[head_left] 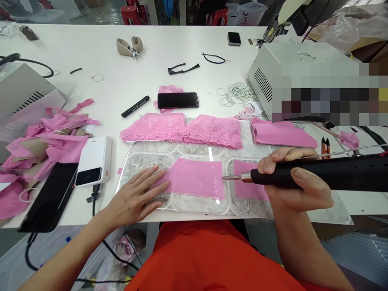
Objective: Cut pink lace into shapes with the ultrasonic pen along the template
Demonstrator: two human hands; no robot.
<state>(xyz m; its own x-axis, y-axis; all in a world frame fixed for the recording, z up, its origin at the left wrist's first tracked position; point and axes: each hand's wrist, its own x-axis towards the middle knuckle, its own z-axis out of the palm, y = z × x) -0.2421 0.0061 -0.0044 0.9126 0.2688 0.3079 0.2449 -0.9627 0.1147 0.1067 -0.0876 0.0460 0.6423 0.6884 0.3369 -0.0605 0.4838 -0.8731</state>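
My left hand [138, 196] lies flat with fingers spread at the left end of a pink cloth piece [194, 178]. My right hand [298, 178] is wrapped round a thick black handheld tool [330, 173] with a pointed metal tip. That tip is at the right edge of the cloth piece, where small shiny spots show; whether it touches cannot be told. A second pink piece [248, 188] lies partly behind the tool and right hand. Both pieces lie at a clear sheet with rounded white outlines [198, 205]. Two pink lace pieces [214, 131] rest along its far edge.
Folded pink cloth [283, 133] lies right of the lace. Beyond are a phone [178, 100], a black marker [135, 106] and white cord [241, 93]. A white power bank [93, 161] and pink scraps [57, 141] are left. Grey boxes [273, 76] flank the white table.
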